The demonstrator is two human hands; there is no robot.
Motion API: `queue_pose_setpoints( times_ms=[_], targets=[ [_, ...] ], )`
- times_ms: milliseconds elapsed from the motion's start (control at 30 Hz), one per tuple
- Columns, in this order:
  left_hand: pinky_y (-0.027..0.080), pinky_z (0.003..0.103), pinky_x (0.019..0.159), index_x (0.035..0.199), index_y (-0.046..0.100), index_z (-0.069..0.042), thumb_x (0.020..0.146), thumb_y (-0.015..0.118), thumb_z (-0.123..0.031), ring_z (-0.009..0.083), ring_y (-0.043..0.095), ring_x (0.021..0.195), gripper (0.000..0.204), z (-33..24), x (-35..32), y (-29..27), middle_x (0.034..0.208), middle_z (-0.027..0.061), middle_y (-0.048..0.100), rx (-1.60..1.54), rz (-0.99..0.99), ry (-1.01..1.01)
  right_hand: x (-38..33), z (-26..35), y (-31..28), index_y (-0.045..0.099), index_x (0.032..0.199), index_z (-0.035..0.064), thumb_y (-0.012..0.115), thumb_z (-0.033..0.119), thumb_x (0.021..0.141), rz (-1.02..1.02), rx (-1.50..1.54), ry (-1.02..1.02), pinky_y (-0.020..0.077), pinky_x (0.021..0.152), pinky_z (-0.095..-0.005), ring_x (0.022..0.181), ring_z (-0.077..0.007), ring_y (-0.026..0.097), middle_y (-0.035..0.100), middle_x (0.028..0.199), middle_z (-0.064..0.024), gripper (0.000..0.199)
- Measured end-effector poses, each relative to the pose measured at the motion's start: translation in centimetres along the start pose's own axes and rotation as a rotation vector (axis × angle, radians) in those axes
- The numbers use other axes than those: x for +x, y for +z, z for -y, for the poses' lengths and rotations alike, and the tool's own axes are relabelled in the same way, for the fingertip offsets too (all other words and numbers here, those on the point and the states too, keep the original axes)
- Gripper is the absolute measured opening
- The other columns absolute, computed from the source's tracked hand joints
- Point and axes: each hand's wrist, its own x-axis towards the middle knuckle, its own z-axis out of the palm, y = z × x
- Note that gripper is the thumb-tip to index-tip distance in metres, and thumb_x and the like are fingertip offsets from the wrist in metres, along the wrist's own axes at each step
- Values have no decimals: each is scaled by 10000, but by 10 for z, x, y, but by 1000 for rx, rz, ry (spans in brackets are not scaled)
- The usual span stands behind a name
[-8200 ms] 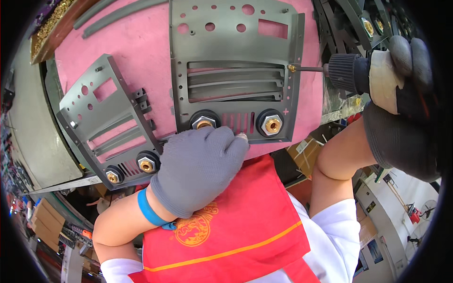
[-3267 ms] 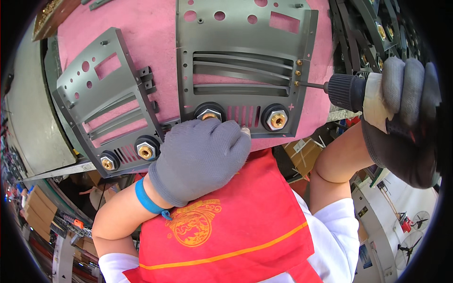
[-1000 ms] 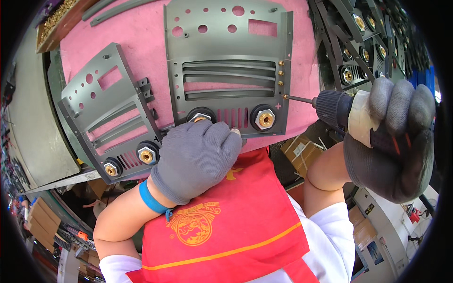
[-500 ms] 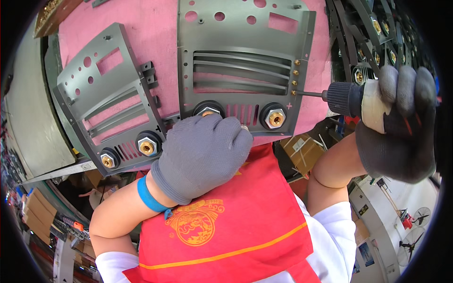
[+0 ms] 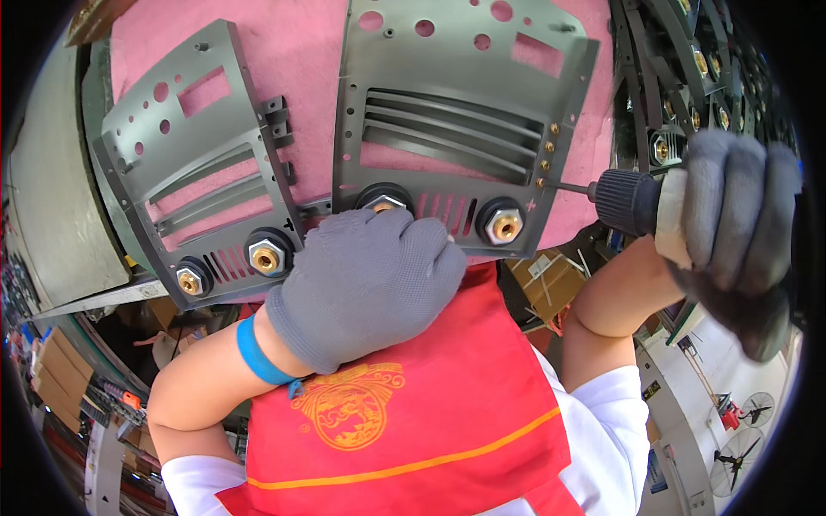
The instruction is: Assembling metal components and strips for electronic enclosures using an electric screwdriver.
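Note:
My left hand [image 5: 370, 288], in a grey knit glove, is closed over the lower edge of a dark grey metal panel [image 5: 447, 64]. It covers part of a black-collared brass connector [image 5: 384, 199]; the fingertips are hidden. A second such connector [image 5: 503, 225] sits at the panel's lower right. My right hand [image 5: 731, 224], gloved in darker grey, wraps round a black power screwdriver [image 5: 625, 200], held level. Its bit reaches the lowest of several brass screws [image 5: 549, 147] along the panel's right edge. A similar panel [image 5: 200, 159] lies to the left, with two connectors.
Both panels rest on a pink padded surface [image 5: 297, 43]. More panels with brass connectors [image 5: 701, 69] are stacked at the far right. A cardboard box [image 5: 546, 284] stands below the table's edge. A wooden box [image 5: 93, 19] is at the far left corner.
The right panel now sits slightly rightward and more tilted in view. The screwdriver and right hand are a little lower, the bit still at the same lowest screw. My left hand keeps its hold.

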Motion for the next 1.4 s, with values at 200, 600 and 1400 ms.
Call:
queue_pose_setpoints(
  times_ms=[200,600,1400],
  targets=[
    [425,334,491,937,641,-67,748,724,-164,203,554,622,228,-2,-4,0,700,26,504,10,41,-8,13,-8,-13,704,770,152,874,236,729,259,151,167,527,646,-223,652,-79,642,658,741,28,194],
    [442,338,515,916,617,-71,726,696,-132,201,559,657,215,2,-5,-3,722,29,497,27,58,34,18,6,24,659,781,119,831,224,766,189,-66,303,476,644,-225,658,-102,610,637,713,-11,202],
    [312,200,491,1072,603,-3,1046,451,-471,38,398,533,493,57,-71,-75,713,4,593,-1492,-547,-940,118,-35,99,405,754,115,610,101,757,-432,156,-193,310,636,-237,632,-87,381,409,713,1,205]
  ],
)
